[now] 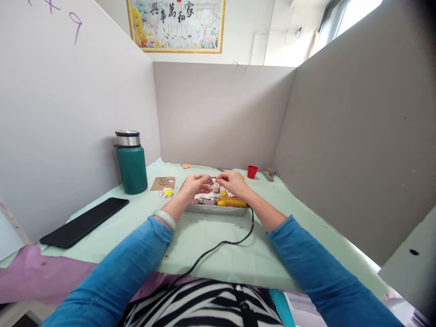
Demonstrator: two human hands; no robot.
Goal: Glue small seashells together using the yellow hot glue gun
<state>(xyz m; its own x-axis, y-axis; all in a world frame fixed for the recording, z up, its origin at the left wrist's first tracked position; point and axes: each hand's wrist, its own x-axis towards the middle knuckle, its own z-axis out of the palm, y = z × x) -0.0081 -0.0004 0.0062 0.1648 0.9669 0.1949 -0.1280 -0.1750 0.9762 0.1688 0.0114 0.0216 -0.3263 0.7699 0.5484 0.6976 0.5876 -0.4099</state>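
Head view: both hands at frame centre, over a shallow metal tray (218, 210) on the green-covered table (265, 254). Left hand (195, 187): thumb and fingertips nearly closed, pinching a small piece (211, 179), dark with a pale bit. Right hand (233, 182): fingertips drawn together at the piece's right end; can't tell if they grip it too. Piece sits just above the tray, between the hands, too small to identify.

Tray: pale and speckled bits, yellow glue gun (232, 200) on the right side; black cable (223, 243) runs from there to bottom centre.

Left of frame: green bottle (131, 170), black slab (86, 222), brown card (162, 183), yellow flower (168, 192). Right of centre: red cup (252, 172).
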